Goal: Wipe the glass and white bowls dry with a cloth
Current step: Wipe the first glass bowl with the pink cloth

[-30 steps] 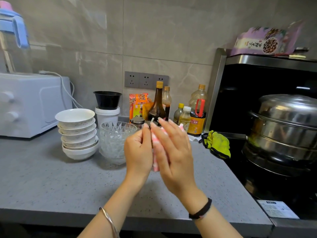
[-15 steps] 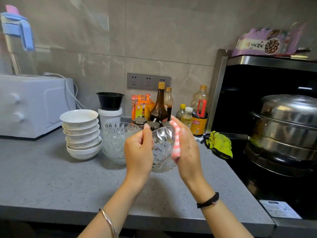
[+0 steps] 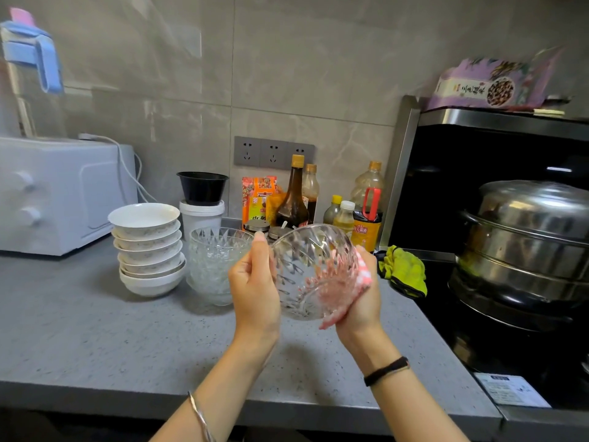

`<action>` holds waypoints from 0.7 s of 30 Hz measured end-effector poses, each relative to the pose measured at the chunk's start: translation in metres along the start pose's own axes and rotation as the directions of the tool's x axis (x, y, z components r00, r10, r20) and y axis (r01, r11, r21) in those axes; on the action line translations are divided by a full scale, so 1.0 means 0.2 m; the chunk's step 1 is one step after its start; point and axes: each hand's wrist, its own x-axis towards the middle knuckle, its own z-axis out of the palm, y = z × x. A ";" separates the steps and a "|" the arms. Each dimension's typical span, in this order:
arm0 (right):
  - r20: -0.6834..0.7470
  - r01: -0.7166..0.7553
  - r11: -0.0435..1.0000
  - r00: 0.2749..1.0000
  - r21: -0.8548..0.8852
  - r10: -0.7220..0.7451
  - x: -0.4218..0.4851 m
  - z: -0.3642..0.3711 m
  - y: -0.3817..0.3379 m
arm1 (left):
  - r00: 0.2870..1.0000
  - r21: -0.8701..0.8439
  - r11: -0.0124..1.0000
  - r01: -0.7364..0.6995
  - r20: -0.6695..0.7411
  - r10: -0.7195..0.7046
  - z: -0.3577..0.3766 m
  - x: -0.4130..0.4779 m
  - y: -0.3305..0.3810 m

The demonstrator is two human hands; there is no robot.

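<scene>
The person holds a clear cut-glass bowl (image 3: 314, 269) between both hands, up off the grey speckled surface (image 3: 95, 339) and in front of the chest. The left hand (image 3: 255, 288) grips the bowl's left rim, with the thumb standing up along the edge. The right hand (image 3: 363, 298) cups the bowl's right side and underside and presses a pink-and-white cloth (image 3: 363, 274) against the outside of the glass. The cloth's pink shows through the bowl wall, and a loose corner hangs below the palm.

Behind and to the left, a stack of clear glass bowls (image 3: 216, 263) stands on the surface. Just beside it on the left is a stack of white ceramic bowls (image 3: 146, 247). A white countertop oven (image 3: 57, 193) sits further left against the wall. Sauce and oil bottles (image 3: 293, 199) line the tiled wall behind the hands. A yellow-green rag (image 3: 403, 271) lies at the edge of the black stove, near a stainless-steel steamer pot (image 3: 526, 247).
</scene>
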 end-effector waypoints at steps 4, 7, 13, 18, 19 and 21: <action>-0.069 0.016 0.991 0.998 0.130 -0.007 0.01 0.01 -0.04 | 0.989 0.083 0.996 -0.025 0.144 0.013 -0.02 0.03 -0.02; -0.103 0.052 0.997 0.994 0.063 -0.045 0.04 0.00 -0.06 | 0.968 0.157 0.985 -0.070 0.248 0.029 -0.03 0.06 0.01; -0.035 0.114 0.986 0.992 -0.119 -0.119 0.06 0.01 -0.08 | 0.946 0.221 0.955 -0.197 0.299 0.126 -0.02 0.08 0.07; 0.172 0.407 0.822 0.913 -0.399 -0.369 0.00 0.06 -0.04 | 0.974 0.203 0.968 -0.150 0.196 0.110 -0.03 0.05 0.04; 0.228 0.518 0.693 0.852 -0.502 -0.471 -0.03 0.08 -0.02 | 0.979 0.213 0.965 -0.153 0.168 0.118 -0.02 0.05 0.02; 0.400 0.659 0.288 0.686 -0.694 -0.608 -0.05 0.11 0.02 | 0.979 0.229 0.957 -0.178 0.135 0.150 -0.01 0.04 0.00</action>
